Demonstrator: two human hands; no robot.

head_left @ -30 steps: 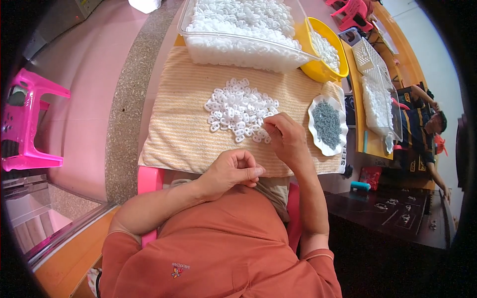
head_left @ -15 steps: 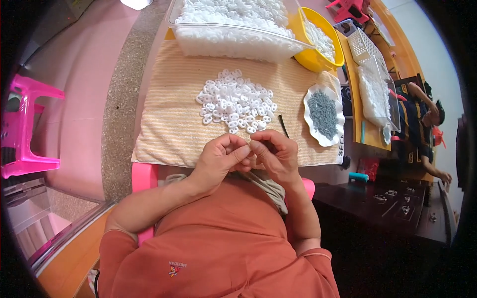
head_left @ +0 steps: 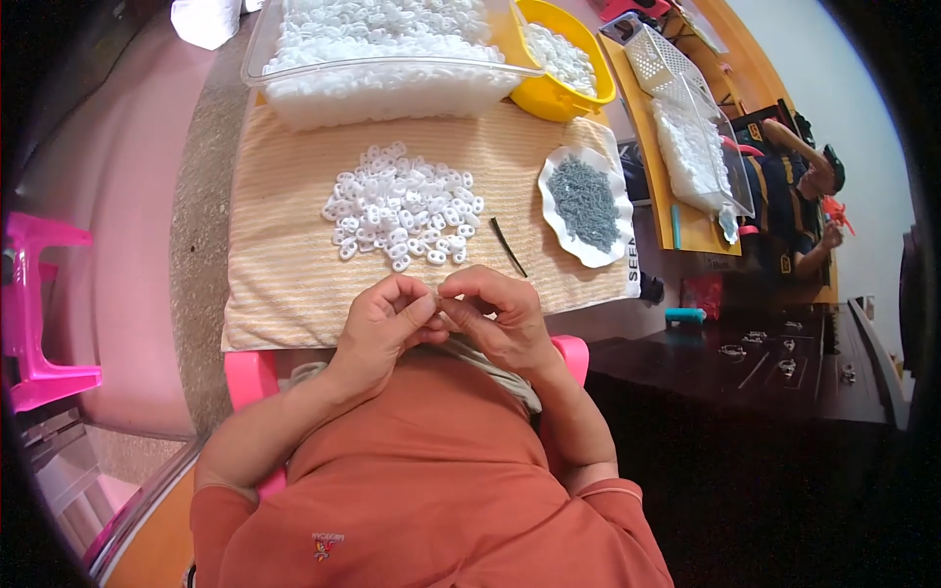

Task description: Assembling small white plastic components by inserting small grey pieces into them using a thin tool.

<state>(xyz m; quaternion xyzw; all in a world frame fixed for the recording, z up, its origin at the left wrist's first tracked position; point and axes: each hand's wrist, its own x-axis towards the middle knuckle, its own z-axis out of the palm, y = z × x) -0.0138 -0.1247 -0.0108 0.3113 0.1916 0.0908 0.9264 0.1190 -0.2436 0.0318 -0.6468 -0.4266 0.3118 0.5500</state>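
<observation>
My left hand (head_left: pixel 387 318) and my right hand (head_left: pixel 495 312) meet at the near edge of the towel-covered table, thumbs and forefingers pinched close together. Whatever sits between the fingertips is too small and covered to make out. Just beyond them lies a loose heap of small white oval plastic pieces with two holes (head_left: pixel 402 206). To the right of the heap rests a thin black stick-like tool (head_left: pixel 508 247), touched by neither hand. Farther right, a white wavy-rimmed dish (head_left: pixel 551 211) holds many small grey pieces (head_left: pixel 585 204).
At the far side stand a clear plastic bin (head_left: pixel 392 69) full of white pieces and a yellow basin (head_left: pixel 549 106) with more. A pink stool (head_left: pixel 49 304) is at left. On the right, another person (head_left: pixel 794 196) sits near a wooden table (head_left: pixel 676 223); a dark table (head_left: pixel 686 377) is nearer.
The whole view has shifted, so the table and heap appear farther left. My hands stay pinched together in much the same pose. The other person's lower arm has drawn up from the dark table.
</observation>
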